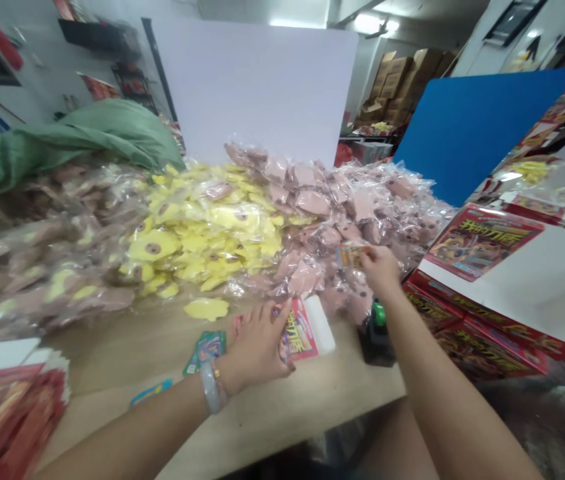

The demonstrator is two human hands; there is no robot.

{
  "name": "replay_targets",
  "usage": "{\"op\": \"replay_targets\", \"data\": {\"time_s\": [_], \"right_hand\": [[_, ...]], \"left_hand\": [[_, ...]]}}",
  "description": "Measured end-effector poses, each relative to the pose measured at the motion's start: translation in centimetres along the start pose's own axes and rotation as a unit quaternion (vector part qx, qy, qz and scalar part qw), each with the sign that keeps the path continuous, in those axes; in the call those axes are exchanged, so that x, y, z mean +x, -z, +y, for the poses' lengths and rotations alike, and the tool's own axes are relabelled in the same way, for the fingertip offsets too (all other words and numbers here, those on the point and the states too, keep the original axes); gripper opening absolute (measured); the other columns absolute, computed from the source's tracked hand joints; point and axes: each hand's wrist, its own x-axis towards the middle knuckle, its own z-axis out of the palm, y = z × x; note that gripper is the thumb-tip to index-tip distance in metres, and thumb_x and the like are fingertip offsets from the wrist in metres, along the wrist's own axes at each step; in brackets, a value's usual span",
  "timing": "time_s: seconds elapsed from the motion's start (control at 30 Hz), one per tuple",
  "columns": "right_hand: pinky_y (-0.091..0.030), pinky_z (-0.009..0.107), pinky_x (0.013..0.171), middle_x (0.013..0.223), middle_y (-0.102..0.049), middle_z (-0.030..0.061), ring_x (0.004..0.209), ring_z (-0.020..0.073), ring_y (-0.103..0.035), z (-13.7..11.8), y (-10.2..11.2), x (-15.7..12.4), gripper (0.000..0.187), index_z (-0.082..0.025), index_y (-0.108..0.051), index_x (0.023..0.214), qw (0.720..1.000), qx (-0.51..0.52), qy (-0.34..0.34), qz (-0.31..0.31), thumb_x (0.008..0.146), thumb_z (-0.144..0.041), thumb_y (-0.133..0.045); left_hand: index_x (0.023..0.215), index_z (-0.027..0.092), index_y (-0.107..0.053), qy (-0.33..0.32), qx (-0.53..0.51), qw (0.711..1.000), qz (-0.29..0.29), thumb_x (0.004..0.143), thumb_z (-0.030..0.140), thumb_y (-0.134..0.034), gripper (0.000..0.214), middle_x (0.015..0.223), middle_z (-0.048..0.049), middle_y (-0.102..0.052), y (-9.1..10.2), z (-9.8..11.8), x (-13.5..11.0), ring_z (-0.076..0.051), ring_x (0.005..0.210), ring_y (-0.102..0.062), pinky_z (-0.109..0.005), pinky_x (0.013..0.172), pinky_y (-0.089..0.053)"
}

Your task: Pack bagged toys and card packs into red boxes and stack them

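My left hand (261,343) is closed over a small pink-red printed box (305,328) lying on the table, thumb and fingers across it. The box's white flap (320,323) sticks out at its right end. Farther off to the right, my right hand (381,270) pinches a small orange-yellow printed card or packet (352,255) above the pile of clear bags with pinkish-brown pieces (307,270). Several green-blue cards (207,350) lie beside my left wrist. A yellow flat piece (206,309) rests just behind them.
Bags of yellow pieces (202,233) heap up mid-table, beside a green sack (107,133) spilling more bags. Flattened red boxes (7,407) stand at the left front. A black tape dispenser (377,337) sits near my right forearm. Red cartons (482,343) are stacked at the right.
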Motion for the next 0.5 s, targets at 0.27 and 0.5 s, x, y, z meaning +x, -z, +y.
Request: {"op": "replay_targets", "data": {"time_s": [0.27, 0.5], "right_hand": [[-0.043, 0.027, 0.064, 0.07, -0.061, 0.0005, 0.066, 0.015, -0.055, -2.5, 4.9, -10.7, 0.027, -0.017, -0.059, 0.077, 0.884, 0.294, -0.011, -0.363, 0.071, -0.043, -0.058], [-0.035, 0.026, 0.055, 0.061, -0.051, 0.0004, 0.059, 0.0152, -0.047, -4.7, 3.6, -12.1, 0.019, -0.019, -0.051, 0.062, 0.966, 0.003, 0.112, -0.233, 0.075, -0.032, -0.045]], "left_hand": [[0.138, 0.02, -0.019, -0.037, -0.029, 0.997, 0.058, 0.053, 0.042, -0.067, 0.1, 0.124, -0.0133, -0.033, 2.2, -0.5, -3.3, -0.032, 0.112, -0.032, -0.046, 0.094, -0.028], [0.135, 0.022, -0.026, -0.037, -0.031, 0.995, 0.092, 0.056, 0.04, -0.066, 0.091, 0.122, -0.0127, -0.035, 2.7, 0.7, -5.4, -0.034, 0.112, -0.031, -0.048, 0.095, -0.025]]}}
